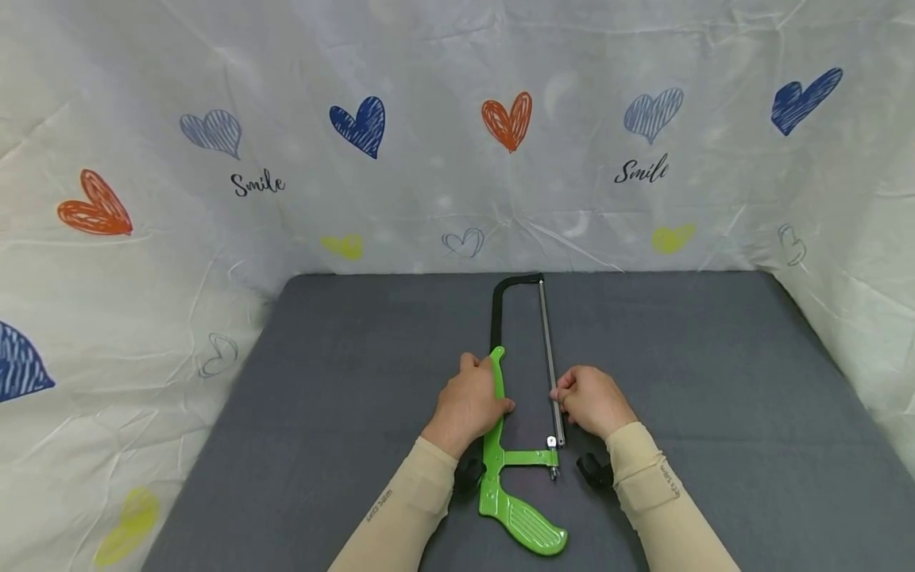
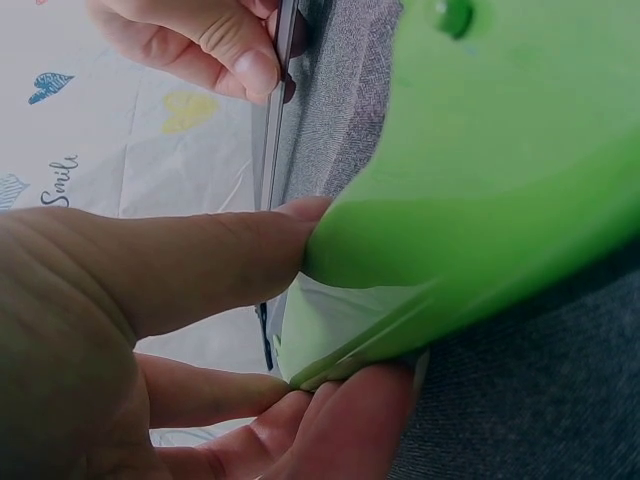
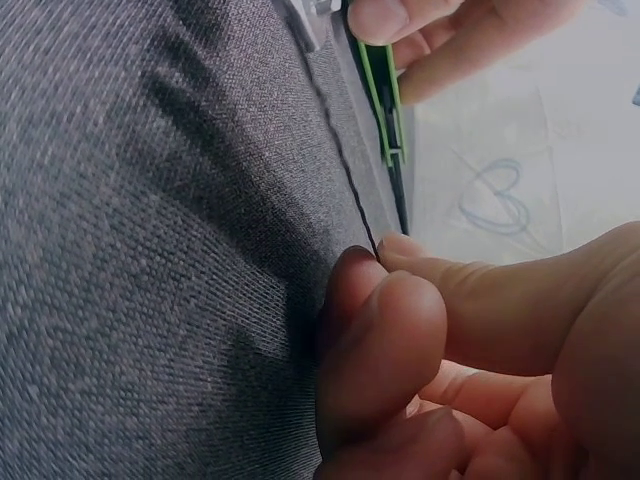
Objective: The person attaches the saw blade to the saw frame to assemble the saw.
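Note:
A hacksaw with a green handle (image 1: 532, 528) and a black front bow (image 1: 496, 314) lies on the grey cloth, its handle end toward me. My left hand (image 1: 468, 405) grips the green frame, thumb on one side and fingers on the other, as the green frame (image 2: 480, 150) in the left wrist view shows. Between thumb and fingertips, my right hand (image 1: 593, 401) pinches the thin blade (image 1: 549, 342). The near blade end lies beside the metal fitting (image 1: 551, 442) on the green crossbar; whether it is hooked there I cannot tell. Wavy teeth show along the blade (image 3: 345, 155) in the right wrist view.
A grey cloth (image 1: 343, 357) covers the table. White sheeting (image 1: 429, 191) printed with hearts and "Smile" hangs behind and at both sides. Black wrist devices (image 1: 596, 470) sit under the beige sleeves (image 1: 407, 500).

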{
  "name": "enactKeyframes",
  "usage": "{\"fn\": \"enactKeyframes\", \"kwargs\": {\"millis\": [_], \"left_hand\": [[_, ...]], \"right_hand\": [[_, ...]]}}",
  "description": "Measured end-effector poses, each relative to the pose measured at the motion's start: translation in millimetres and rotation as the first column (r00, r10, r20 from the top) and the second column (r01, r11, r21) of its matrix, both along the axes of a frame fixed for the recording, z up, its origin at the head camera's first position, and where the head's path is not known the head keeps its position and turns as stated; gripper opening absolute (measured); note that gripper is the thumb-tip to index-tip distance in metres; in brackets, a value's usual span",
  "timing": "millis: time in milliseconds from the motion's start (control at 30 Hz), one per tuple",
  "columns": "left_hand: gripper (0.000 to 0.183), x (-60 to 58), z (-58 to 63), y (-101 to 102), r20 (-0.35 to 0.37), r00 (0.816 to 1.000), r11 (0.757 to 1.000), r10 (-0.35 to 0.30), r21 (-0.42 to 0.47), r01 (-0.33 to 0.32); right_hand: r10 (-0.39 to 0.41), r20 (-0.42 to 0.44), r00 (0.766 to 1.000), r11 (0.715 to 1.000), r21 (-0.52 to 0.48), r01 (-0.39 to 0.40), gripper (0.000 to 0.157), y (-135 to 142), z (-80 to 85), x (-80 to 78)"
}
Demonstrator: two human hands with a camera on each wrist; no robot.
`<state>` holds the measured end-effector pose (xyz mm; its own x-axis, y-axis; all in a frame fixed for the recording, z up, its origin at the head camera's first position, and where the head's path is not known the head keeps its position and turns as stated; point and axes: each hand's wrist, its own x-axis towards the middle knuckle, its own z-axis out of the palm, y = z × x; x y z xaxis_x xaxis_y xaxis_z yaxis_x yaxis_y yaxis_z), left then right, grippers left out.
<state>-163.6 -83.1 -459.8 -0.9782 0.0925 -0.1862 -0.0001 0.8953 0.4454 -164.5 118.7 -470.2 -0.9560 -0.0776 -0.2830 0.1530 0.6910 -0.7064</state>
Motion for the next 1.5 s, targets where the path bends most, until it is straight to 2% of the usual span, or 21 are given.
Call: {"fn": "enactKeyframes", "kwargs": {"millis": [233, 600, 900, 1500], "left_hand": [[0.080, -4.7, 4.9, -3, -0.013, 1.000, 1.000, 0.007, -0.009, -0.007], [0.081, -4.6, 4.7, -1, 0.003, 1.000, 1.000, 0.010, -0.016, -0.010], [0.080, -4.1, 3.1, 0, 0.002, 1.000, 1.000, 0.010, -0.008, -0.010], [0.080, -1.8, 0.4, 2, 0.023, 1.000, 1.000, 0.009, -0.006, -0.009]], "right_hand": [[0.016, -0.018, 1.000, 1.000, -0.018, -0.016, 0.015, -1, 4.7, -4.6], [0.036, -0.031, 0.999, 0.998, -0.043, -0.037, 0.015, -1, 5.4, -4.4], [0.052, -0.066, 0.996, 0.999, -0.003, -0.053, 0.015, 0, 0.9, -3.8], [0.047, -0.056, 0.997, 0.998, 0.037, -0.045, 0.016, 0, -4.7, -1.4]]}}
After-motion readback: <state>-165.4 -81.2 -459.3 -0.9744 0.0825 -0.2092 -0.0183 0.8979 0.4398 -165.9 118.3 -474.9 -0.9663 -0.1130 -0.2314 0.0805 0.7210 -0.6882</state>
